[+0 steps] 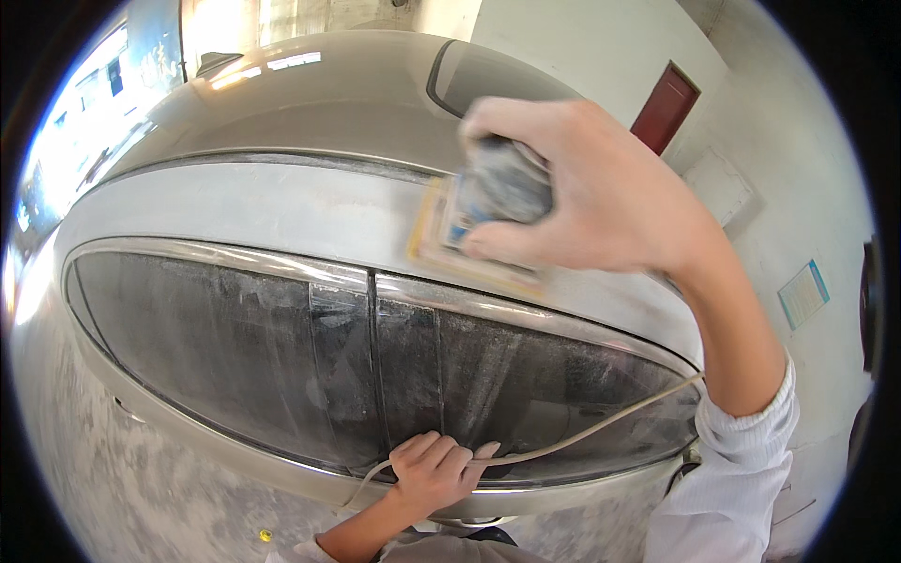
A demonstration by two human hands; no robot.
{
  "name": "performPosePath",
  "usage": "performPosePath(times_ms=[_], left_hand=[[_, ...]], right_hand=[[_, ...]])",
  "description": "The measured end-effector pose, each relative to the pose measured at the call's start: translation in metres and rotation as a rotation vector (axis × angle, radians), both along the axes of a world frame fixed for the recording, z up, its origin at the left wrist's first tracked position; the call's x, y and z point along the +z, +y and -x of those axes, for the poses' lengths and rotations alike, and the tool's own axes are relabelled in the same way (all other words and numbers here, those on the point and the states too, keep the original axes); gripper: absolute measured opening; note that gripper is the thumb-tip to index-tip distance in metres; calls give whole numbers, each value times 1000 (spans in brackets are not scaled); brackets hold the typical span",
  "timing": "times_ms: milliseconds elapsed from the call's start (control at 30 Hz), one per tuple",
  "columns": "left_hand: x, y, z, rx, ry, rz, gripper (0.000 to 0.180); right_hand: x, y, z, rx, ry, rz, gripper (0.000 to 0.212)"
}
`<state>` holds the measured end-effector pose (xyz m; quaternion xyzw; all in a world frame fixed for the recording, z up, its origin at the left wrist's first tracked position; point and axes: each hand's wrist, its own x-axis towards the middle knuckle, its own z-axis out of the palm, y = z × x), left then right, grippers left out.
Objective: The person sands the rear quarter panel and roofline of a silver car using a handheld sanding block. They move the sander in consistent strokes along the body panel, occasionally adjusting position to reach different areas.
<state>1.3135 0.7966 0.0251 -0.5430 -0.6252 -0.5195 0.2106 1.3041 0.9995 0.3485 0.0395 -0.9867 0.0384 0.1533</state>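
Observation:
My right hand (pixel 605 192) is wrapped round the top of a power sander (pixel 511 183), a dark, rounded body with a yellowish pad (pixel 427 223) beneath it. Motion blurs both the tool and the fingers. The pad lies against the sanded, pale grey roof rail (pixel 272 202) of a car, just above the side windows. Lower down, my left hand (pixel 434 471) is closed round a thin beige hose (pixel 582 433) by the bottom edge of the dusty window glass (pixel 235 342). From there the hose runs right towards my right forearm.
The car's glossy beige-brown roof (pixel 319 103) rises beyond the rail, with a sunroof panel (pixel 507 80). Chrome trim (pixel 488 305) edges the windows. A white wall with a red-brown door (pixel 664 108) stands at the right. A small yellow object (pixel 266 536) lies on the mottled floor.

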Motion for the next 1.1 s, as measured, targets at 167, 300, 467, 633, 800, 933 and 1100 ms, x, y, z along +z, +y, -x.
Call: performPosePath(times_ms=[167,300,467,633,800,933,1100], left_hand=[[-5,5,5,71,11,-4,53],[-8,9,5,125,24,-22,53],[-9,6,4,122,76,3,49],[-12,10,2,133,116,-13,49],[-14,10,2,126,132,-18,49],[-15,10,3,115,136,-26,49],[-15,10,3,114,116,-32,49]], right_hand=[[2,-13,46,71,9,-76,47],[0,-4,26,59,34,-72,49],[-4,33,-59,-102,-64,52,51],[-17,60,-129,-79,87,22,51],[-21,58,-136,-107,99,61,53],[-19,39,-89,-23,88,-66,55],[-11,12,-23,11,37,-41,47]])
